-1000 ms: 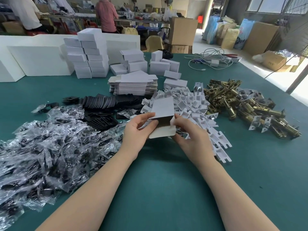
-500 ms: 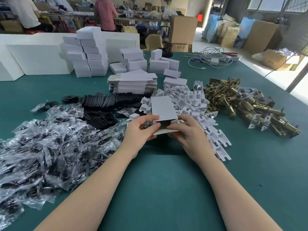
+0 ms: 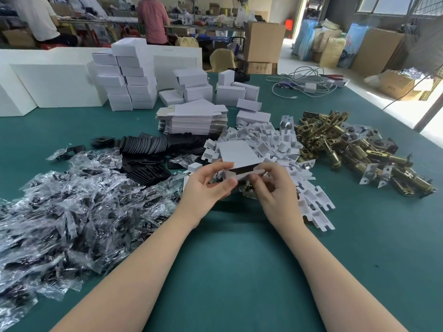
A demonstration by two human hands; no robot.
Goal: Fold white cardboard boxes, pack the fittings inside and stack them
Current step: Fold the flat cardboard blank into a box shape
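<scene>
Both my hands hold one small white cardboard box (image 3: 236, 153) just above the green table, its open end facing me. My left hand (image 3: 206, 186) grips the box's left side and pinches a side flap. My right hand (image 3: 275, 188) holds the right side, fingers curled on the right flap. A stack of flat box blanks (image 3: 191, 119) lies behind. Brass latch fittings (image 3: 347, 149) are heaped at the right. Folded boxes (image 3: 130, 77) stand stacked at the back left.
White plastic inserts (image 3: 271, 142) lie piled behind and right of my hands. Black plates (image 3: 143, 149) and several clear bagged parts (image 3: 72, 207) cover the left. Large white boxes (image 3: 55, 85) line the back edge; cables (image 3: 304, 82) lie far right. Two people stand at far benches.
The box has turned from tilted upright to lying flatter with its opening towards me. Both hands shifted to the side flaps at its near end.
</scene>
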